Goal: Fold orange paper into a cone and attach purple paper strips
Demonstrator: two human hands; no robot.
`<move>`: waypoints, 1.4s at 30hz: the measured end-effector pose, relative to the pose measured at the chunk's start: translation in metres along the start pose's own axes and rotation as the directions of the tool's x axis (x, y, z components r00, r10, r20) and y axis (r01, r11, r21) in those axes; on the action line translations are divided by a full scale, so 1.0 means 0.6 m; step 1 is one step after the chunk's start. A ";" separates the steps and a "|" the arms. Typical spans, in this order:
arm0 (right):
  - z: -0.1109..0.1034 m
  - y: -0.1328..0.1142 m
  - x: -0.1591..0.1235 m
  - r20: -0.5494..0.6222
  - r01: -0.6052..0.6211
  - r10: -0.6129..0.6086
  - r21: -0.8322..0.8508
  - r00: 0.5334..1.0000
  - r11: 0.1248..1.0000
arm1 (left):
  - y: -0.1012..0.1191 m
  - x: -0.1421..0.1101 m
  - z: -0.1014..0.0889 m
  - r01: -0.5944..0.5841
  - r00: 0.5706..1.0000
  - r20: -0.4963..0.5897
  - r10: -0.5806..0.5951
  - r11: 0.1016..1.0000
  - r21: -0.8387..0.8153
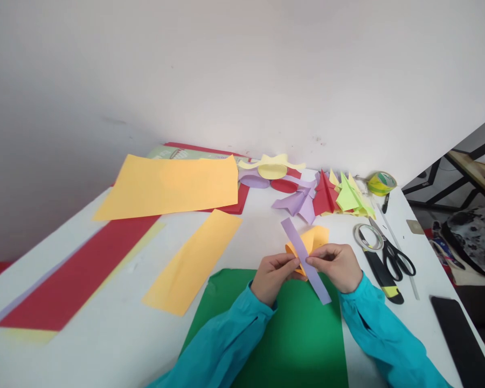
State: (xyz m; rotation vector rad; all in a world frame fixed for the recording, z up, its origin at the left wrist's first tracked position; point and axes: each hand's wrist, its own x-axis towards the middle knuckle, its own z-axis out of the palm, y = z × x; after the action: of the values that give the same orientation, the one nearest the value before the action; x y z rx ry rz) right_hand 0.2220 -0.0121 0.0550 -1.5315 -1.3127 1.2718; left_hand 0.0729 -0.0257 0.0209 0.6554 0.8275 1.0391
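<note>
White on top, the bench [117,339] has its more open room left of the green sheet [299,345]. Near the bench's slanting right edge lies a black slab [463,339], which the right sleeve [382,326], drifting outward, might shove off. Just beside that sleeve, the box cutter [394,293] and scissors [387,245] crowd the space; a wide swing could snag them. Above the green sheet's far end, the left hand [271,273] pinches the curled orange paper [320,236], while the right hand [338,268], fingers narrowed, grips the purple strip [317,284] across it. Squeezing hard could crease the curl; uneven thumb pressure could skew the strip.
</note>
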 end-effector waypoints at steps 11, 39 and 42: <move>0.000 0.000 0.001 0.005 -0.002 0.002 0.009 1.000 1.000 | 0.001 -0.001 0.002 -0.013 1.000 -0.002 0.013 1.000 0.006; -0.001 0.003 0.002 0.019 0.010 -0.010 -0.036 1.000 0.999 | -0.002 0.000 0.001 -0.019 1.000 0.002 0.019 1.000 -0.001; -0.001 0.004 0.002 0.019 0.009 -0.008 -0.043 1.000 0.999 | -0.002 0.002 0.001 -0.025 1.000 0.000 0.025 1.000 -0.015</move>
State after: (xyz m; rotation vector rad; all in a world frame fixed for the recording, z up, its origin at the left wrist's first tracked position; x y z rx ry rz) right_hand 0.2231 -0.0114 0.0525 -1.5458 -1.3655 1.2629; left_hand 0.0745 -0.0248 0.0199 0.6549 0.8128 1.0668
